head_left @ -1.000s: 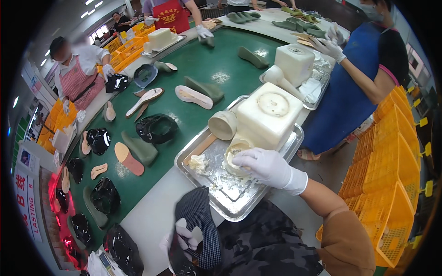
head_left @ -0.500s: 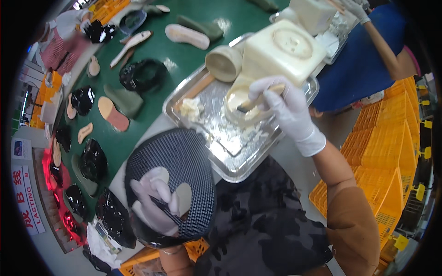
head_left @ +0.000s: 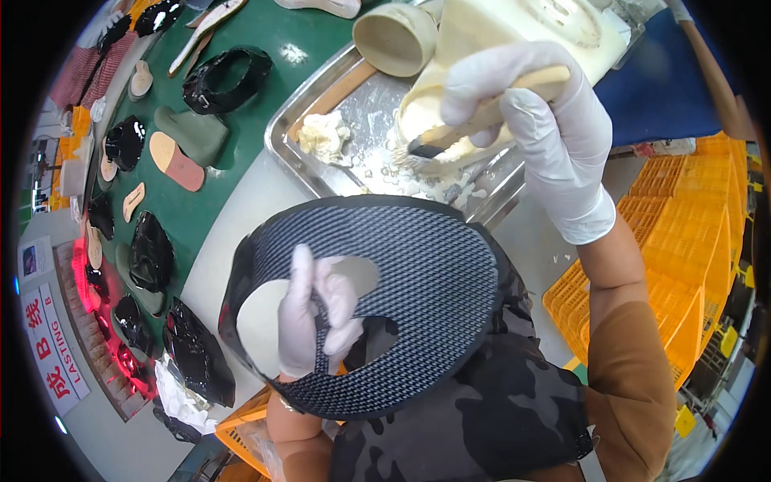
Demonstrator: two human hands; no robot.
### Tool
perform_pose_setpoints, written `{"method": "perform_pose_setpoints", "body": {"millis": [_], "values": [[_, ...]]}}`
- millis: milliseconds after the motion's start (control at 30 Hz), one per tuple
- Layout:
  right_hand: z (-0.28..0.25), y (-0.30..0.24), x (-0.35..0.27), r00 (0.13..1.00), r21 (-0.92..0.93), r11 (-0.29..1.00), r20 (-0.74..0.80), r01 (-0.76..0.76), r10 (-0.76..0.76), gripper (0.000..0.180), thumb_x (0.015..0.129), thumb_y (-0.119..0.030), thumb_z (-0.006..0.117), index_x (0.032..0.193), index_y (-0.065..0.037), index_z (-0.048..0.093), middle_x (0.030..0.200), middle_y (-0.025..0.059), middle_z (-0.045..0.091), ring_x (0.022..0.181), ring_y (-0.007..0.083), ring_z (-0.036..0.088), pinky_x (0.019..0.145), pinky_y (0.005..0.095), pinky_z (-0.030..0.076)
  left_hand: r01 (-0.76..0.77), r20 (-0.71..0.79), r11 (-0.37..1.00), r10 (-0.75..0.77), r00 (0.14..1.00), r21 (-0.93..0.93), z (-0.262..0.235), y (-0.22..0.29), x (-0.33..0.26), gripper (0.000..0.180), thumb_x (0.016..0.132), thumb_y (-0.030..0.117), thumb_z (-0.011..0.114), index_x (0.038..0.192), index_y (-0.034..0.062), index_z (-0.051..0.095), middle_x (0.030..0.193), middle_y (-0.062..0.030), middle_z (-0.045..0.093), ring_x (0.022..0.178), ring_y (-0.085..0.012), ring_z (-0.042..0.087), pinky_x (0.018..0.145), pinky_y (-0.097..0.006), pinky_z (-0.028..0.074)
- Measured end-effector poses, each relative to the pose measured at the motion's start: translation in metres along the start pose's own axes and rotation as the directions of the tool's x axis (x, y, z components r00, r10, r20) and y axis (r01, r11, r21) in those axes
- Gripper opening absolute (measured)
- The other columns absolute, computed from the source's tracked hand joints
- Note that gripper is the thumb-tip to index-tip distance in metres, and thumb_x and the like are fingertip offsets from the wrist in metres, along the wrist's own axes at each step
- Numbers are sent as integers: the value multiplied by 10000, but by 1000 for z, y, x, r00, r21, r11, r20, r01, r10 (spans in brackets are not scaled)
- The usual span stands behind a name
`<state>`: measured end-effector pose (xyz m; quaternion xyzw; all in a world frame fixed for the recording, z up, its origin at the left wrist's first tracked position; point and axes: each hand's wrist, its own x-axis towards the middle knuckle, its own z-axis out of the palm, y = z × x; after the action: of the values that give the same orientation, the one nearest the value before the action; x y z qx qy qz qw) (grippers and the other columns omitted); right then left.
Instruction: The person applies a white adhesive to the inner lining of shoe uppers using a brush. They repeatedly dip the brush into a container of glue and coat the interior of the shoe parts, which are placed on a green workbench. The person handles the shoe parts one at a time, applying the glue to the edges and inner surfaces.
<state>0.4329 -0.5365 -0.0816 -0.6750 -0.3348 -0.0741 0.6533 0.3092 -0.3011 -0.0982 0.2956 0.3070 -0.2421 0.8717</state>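
My gloved left hand [head_left: 315, 317] is closed on a shoe upper [head_left: 426, 265], pinching its lower left part. The upper's dark blue-grey woven-look side faces me, with pale patches and an opening in it. In my gloved right hand [head_left: 546, 120] is a brush [head_left: 482, 116] with a wooden handle and pale bristles. The bristles hang over the metal tray [head_left: 283, 136], beside the mouth of a cream glue container [head_left: 490, 40] and apart from the upper. A white crusty lump [head_left: 324, 136] and dried flakes lie in the tray.
On the green tabletop [head_left: 241, 132] at left are glossy black uppers [head_left: 151, 251], a green shoe last [head_left: 201, 132] and pale insoles. Orange crates [head_left: 642, 265] stack at the right. Co-workers' arms show at the far left and upper right [head_left: 715, 64].
My left hand has brought the upper up and right, turning its woven-look side toward me. My right hand has drawn the brush out of the container's mouth, and the view has shifted.
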Motion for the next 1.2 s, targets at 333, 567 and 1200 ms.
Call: {"method": "perform_pose_setpoints", "body": {"millis": [333,567,1200], "values": [[41,12,22,942,-126,934,28,335,-334,157,755,-298,644,819,-182,561,600,-30,529,473,169,532,448,253,423,246,100,938,-276,956,245,18,-16,23,686,953,501,146,914,-59,540,463,-26,411,286,-113,334,263,-221,254],[7,-3,18,908,-358,904,414,234,-71,158,802,-153,657,900,-53,584,779,72,631,680,204,620,632,250,482,83,310,941,-191,931,329,11,-14,27,730,959,485,136,933,-116,550,452,-18,416,286,-99,319,291,-201,254],[5,-6,-1,990,-97,992,124,80,-68,187,932,-158,474,991,12,524,808,59,604,687,80,565,593,188,448,-259,73,850,255,964,458,12,-22,10,730,934,558,144,518,46,456,392,-33,406,300,-99,354,305,-196,254]]}}
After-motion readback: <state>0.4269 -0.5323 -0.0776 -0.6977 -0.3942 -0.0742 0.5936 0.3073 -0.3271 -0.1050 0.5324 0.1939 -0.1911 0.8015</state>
